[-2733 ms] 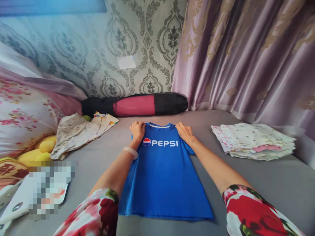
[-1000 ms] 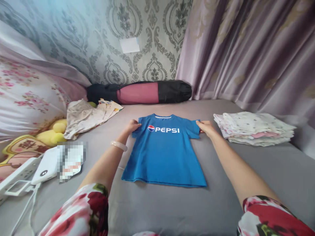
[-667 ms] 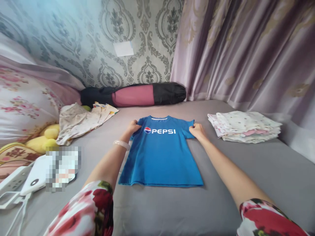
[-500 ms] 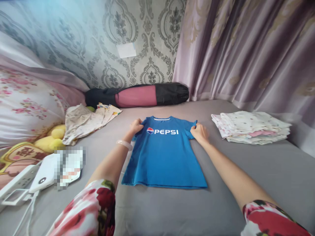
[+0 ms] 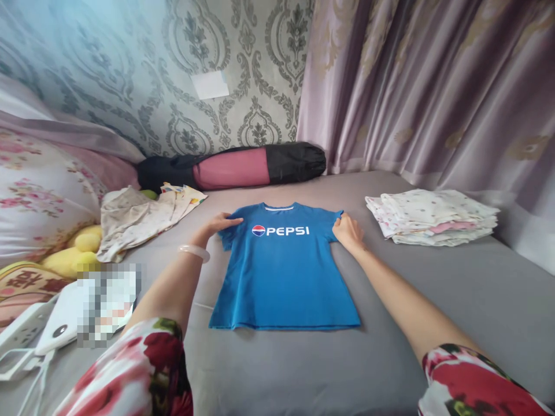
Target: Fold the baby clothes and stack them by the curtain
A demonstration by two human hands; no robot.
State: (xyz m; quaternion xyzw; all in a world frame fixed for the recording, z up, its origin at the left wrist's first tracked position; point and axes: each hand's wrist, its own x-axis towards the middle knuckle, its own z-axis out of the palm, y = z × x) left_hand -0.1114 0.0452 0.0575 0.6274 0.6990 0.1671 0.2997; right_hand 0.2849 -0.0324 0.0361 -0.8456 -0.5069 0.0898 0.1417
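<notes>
A blue T-shirt (image 5: 290, 277) with a white PEPSI print lies spread face up on the grey bed sheet (image 5: 277, 370), its collar away from me. My left hand (image 5: 215, 224) is at its left sleeve, with thumb and fingers on the cloth; the far side of the grip is hidden. The right sleeve's edge is pinched by my right hand (image 5: 349, 232), whose fingers are curled closed. A small fold shows near the hem on the left.
Folded patterned cloths (image 5: 433, 216) are stacked at the right. Crumpled light clothing (image 5: 134, 225), a yellow plush toy (image 5: 78, 248), a power strip (image 5: 26, 329) and a white power bank (image 5: 65, 315) with cables lie left. A black-and-pink rolled bag (image 5: 234, 167) lies along the wall.
My left hand has moved outward to the left, and the left sleeve now lies spread wider. The right hand stays on its sleeve. The view has turned slightly right.
</notes>
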